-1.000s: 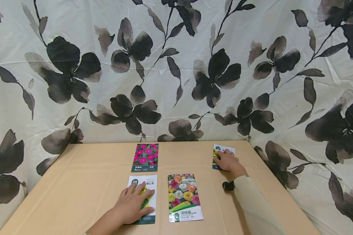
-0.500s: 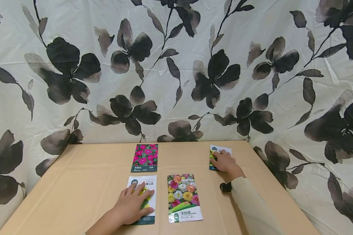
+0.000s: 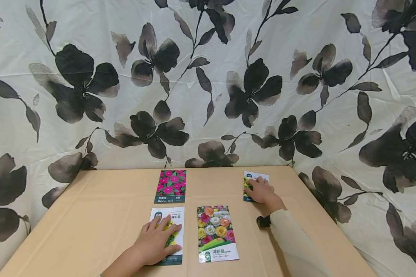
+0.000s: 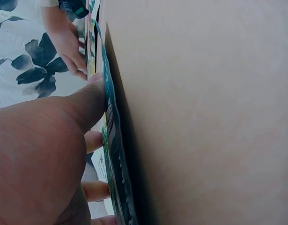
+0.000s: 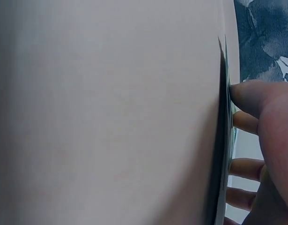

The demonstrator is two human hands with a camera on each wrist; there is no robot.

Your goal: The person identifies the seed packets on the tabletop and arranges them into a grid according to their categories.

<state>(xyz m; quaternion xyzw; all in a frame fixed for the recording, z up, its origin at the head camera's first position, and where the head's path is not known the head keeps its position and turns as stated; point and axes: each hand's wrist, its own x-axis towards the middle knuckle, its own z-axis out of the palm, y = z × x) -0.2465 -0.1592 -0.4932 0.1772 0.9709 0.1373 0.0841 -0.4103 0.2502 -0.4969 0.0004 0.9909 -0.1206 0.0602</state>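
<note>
My left hand (image 3: 154, 242) rests with spread fingers on a white and dark green seed packet (image 3: 175, 214) with yellow flowers, at the front of the table. In the left wrist view, thumb and fingertips press on top of that packet, seen nearly edge-on. At the back right, my right hand (image 3: 262, 192) lies on a second white and dark packet (image 3: 258, 175), fingers extended and hiding most of its picture. The right wrist view has these fingertips (image 5: 247, 122) pressing on the packet's upper face.
A packet with pink flowers (image 3: 171, 187) lies behind the left hand's packet. One with multicoloured blooms (image 3: 216, 232) lies at front centre, between both hands. The light brown table (image 3: 72, 227) ends at a floral cloth (image 3: 208, 96) behind. A black band (image 3: 263, 221) circles the right wrist.
My right hand has slid its packet leftward along the back of the table. My left hand and the other packets have stayed in place.
</note>
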